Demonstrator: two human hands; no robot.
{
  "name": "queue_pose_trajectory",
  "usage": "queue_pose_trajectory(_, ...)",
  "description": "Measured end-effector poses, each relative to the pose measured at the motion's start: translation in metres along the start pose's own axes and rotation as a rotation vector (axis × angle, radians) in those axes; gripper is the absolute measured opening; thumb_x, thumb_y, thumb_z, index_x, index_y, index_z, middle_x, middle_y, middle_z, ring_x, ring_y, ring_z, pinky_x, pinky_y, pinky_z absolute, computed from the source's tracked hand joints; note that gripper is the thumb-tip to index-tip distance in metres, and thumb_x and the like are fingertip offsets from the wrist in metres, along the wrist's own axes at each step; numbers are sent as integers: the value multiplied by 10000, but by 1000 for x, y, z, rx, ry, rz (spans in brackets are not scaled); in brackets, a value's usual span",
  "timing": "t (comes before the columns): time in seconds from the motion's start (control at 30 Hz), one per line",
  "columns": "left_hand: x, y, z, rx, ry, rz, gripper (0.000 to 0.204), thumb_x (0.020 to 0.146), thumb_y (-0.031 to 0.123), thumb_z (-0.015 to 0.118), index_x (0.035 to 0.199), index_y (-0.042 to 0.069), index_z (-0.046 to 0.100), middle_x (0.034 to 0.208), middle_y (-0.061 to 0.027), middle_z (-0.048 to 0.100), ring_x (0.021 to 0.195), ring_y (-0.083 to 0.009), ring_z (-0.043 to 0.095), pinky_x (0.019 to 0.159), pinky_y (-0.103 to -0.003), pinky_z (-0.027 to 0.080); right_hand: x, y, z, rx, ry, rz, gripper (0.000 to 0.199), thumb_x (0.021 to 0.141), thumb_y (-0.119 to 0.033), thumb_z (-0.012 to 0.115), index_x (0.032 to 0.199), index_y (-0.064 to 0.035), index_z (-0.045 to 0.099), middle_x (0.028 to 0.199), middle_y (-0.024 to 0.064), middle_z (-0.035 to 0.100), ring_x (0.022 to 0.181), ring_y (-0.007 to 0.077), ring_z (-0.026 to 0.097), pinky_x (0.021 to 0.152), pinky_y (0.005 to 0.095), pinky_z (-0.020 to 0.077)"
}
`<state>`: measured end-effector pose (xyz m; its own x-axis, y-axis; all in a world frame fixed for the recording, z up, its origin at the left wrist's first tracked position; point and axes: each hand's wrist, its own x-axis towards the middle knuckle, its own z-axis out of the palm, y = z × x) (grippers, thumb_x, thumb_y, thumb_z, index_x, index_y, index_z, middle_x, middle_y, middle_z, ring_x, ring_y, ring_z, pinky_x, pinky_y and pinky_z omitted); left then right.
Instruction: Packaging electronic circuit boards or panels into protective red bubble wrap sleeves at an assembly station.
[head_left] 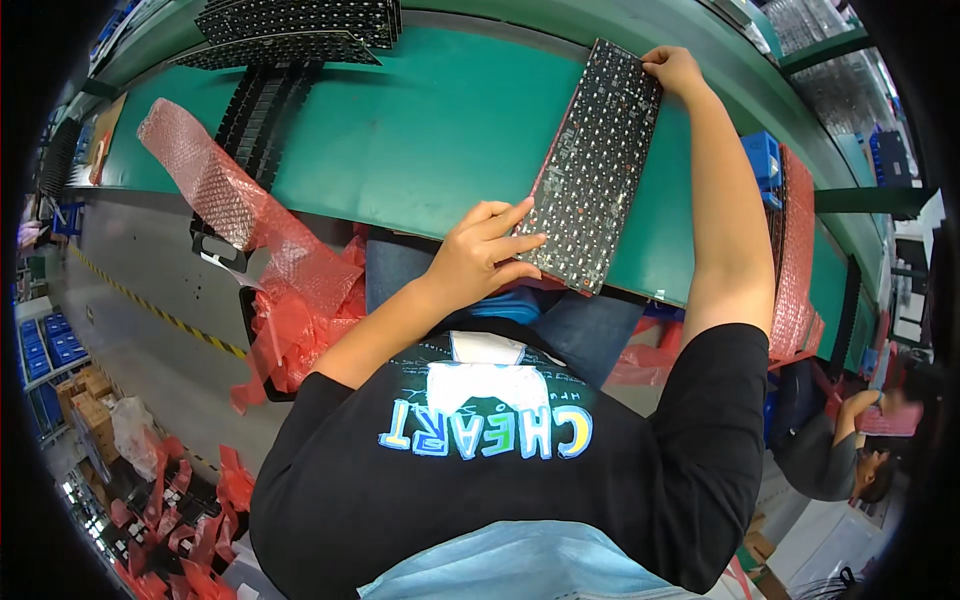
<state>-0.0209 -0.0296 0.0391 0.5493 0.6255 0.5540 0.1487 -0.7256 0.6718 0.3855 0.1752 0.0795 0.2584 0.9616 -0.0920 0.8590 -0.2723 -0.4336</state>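
Circuit board (pixel 600 165), long, black and dotted with pale components, lay slanted across the green tabletop (pixel 400 130), its near end at the edge by the person's lap. The right hand (pixel 678 72) pinched the far right corner narrowly between thumb and fingertips. The left hand (pixel 478 252) touched the near left edge, its fingers spread; I could not tell whether they gripped it or merely rested there. Contact at opposite ends probably steadied the panel and spared its crowded face. Similar boards (pixel 300 18) sat far left by a black slotted rack (pixel 262 120), likely for separation, while pink bubble wrap (pixel 215 190) hung over the near edge, presumably for easy reach
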Motion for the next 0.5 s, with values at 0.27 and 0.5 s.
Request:
queue_pose_trajectory(0.27, -4, 0, -1, 26, 13, -18, 411, 636, 201, 857, 1013, 72, 756, 1349, -129, 601, 994, -249, 598, 843, -330, 526, -11, -42, -34, 29, -269, 39, 245, 865, -246, 706, 981, -32, 733, 879, 13, 703, 749, 150, 613, 735, 292, 507)
queue_pose_trajectory(0.5, -9, -7, 8, 67, 89, 137, 374, 670, 204, 842, 1015, 93, 750, 1352, -118, 595, 914, -216, 615, 786, -302, 539, -38, -81, -141, 115, -433, -8, 136, 854, -198, 697, 878, -81, 633, 736, -3, 588, 633, 125, 547, 621, 281, 461)
